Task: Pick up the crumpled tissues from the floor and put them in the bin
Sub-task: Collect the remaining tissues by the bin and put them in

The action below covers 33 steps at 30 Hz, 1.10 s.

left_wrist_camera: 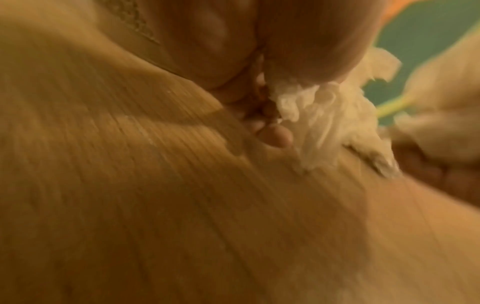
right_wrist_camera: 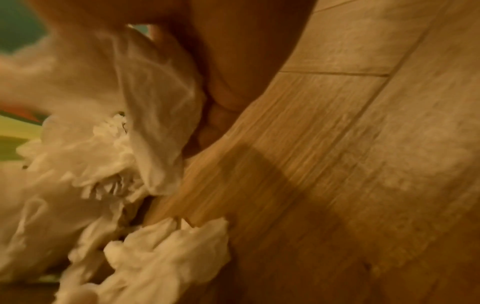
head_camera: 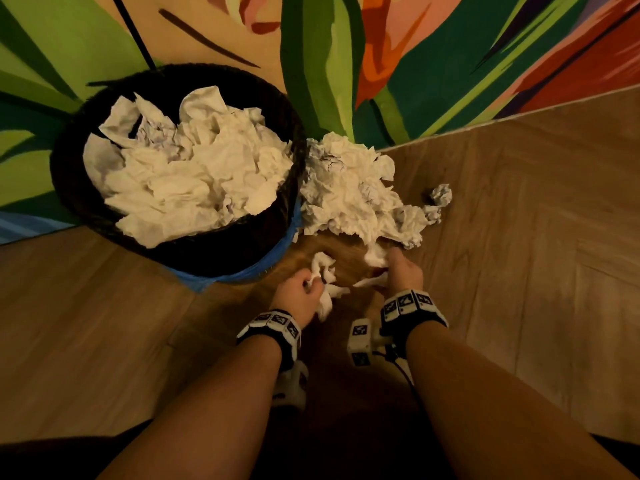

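Note:
A dark round bin point(head_camera: 207, 251) stands on the floor, heaped with white crumpled tissues point(head_camera: 187, 168). To its right a pile of crumpled tissues point(head_camera: 349, 188) lies on the wooden floor. My left hand point(head_camera: 304, 289) grips a crumpled tissue point(head_camera: 325, 282) just in front of the bin; in the left wrist view the same tissue point(left_wrist_camera: 324, 115) sticks out from my curled fingers. My right hand point(head_camera: 394, 268) grips a tissue point(head_camera: 375, 254) at the near edge of the pile; that tissue point(right_wrist_camera: 161, 107) hangs from my fingers in the right wrist view.
A small tissue ball point(head_camera: 441, 194) lies apart at the right of the pile. A colourful painted wall point(head_camera: 415, 64) rises behind the bin and pile. Wooden floor point(head_camera: 536, 254) spreads to the right and left. Blue tape point(head_camera: 242, 271) runs round the bin's base.

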Each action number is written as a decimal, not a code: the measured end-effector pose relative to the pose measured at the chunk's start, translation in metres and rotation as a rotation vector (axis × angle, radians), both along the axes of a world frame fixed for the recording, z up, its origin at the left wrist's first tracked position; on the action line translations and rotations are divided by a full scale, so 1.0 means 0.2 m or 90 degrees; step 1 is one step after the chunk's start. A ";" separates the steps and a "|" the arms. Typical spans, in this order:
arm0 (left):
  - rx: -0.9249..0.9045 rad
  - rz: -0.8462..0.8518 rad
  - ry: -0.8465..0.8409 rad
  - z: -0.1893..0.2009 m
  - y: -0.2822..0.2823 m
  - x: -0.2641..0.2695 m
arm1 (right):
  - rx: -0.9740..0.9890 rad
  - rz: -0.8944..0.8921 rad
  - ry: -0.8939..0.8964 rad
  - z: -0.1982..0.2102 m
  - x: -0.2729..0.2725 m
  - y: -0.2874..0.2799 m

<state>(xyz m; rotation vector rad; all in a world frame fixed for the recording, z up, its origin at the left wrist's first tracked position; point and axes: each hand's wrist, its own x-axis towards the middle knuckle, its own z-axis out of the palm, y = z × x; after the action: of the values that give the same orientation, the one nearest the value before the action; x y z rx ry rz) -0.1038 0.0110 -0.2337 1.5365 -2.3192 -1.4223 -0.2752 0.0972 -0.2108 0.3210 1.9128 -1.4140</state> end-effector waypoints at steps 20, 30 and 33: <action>0.048 0.141 0.036 0.11 -0.04 0.02 | 0.178 0.457 0.118 -0.03 0.25 -0.05; 0.035 0.087 0.139 0.38 0.04 0.01 | 0.067 0.205 0.141 0.17 0.04 0.09; -0.015 0.033 0.203 0.61 0.05 -0.03 | 0.066 0.234 0.223 0.40 0.00 0.06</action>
<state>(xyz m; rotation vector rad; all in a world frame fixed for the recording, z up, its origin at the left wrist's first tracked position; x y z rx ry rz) -0.1106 0.0200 -0.1108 1.2470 -2.0867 -1.4944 -0.2758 0.1101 -0.1315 -0.2399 2.1911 -1.1805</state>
